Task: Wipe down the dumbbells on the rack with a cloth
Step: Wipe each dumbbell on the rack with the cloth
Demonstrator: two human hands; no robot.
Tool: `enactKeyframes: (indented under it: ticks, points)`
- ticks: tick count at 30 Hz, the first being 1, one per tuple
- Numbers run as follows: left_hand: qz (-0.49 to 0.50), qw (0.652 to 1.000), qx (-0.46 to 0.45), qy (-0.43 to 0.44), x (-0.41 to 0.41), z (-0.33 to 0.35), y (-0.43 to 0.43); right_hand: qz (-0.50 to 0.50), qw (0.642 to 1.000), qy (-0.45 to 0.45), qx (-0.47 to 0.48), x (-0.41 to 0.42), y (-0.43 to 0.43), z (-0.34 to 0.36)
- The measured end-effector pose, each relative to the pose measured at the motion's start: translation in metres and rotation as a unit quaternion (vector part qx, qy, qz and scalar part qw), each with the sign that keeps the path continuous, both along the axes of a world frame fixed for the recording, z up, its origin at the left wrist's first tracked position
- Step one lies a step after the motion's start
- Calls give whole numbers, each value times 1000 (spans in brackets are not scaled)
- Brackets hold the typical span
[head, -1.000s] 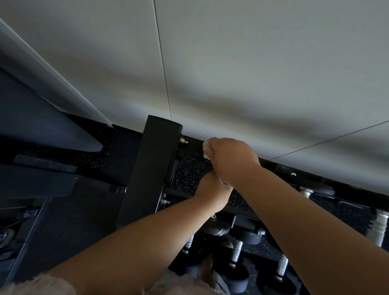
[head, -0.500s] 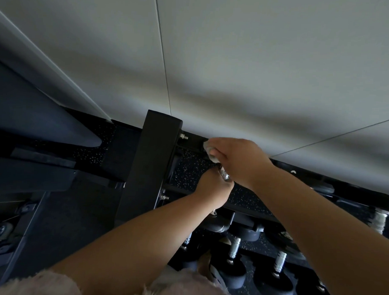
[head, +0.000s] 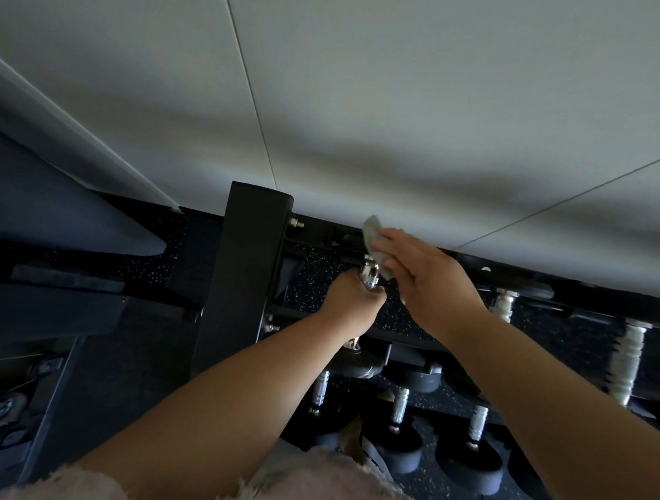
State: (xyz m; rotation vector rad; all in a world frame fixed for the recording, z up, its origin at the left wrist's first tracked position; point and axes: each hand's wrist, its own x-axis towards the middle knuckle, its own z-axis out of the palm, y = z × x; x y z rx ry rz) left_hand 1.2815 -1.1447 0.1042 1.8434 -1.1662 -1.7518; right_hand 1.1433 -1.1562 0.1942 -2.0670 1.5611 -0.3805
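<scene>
My left hand (head: 351, 301) is wrapped around the chrome handle of a dumbbell (head: 370, 276) at the left end of the black rack (head: 247, 269), lifting it off the top shelf. Its lower black head (head: 356, 363) shows under my wrist. My right hand (head: 428, 279) presses a small grey cloth (head: 375, 238) against the upper end of that dumbbell, fingers stretched over it. More dumbbells (head: 397, 431) with chrome handles and black round heads lie on the lower shelf.
A white panelled wall (head: 363, 101) stands right behind the rack. Two more chrome handles (head: 627, 365) sit on the top shelf at the right. Speckled black rubber floor (head: 152, 266) and other dark gym equipment (head: 57, 300) lie to the left.
My right hand has slid right and opened out, so the cloth and the chrome handle end show now. The left hand stays on the handle. The view has tilted slightly.
</scene>
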Motion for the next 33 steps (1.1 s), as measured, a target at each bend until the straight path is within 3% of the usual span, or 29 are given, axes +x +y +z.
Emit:
enactKeyframes:
  ticks: [4,8,11,16,23,25,29,33]
  points:
    - [24,1000,13,3,-2,-1,1,-79,988,-59,117,3,-12,1]
    - [44,999,15,-7,-4,-3,1,-51,977,27,207,13,-51,5]
    - [47,999,10,-5,-6,-5,0,-71,976,15,205,13,-42,6]
    - [41,998,33,31,-8,-3,-1,-85,990,-7,116,-4,-13,2]
    - [49,996,59,45,-5,-9,-3,-49,970,-50,231,1,-35,2]
    - [57,995,66,53,-5,-8,-3,-75,974,-47,209,5,-34,0]
    - [33,996,56,60,-4,-5,-3,-186,979,-45,70,15,-15,-14]
    - [27,996,54,61,-1,-3,-2,-290,951,-106,-10,13,7,-17]
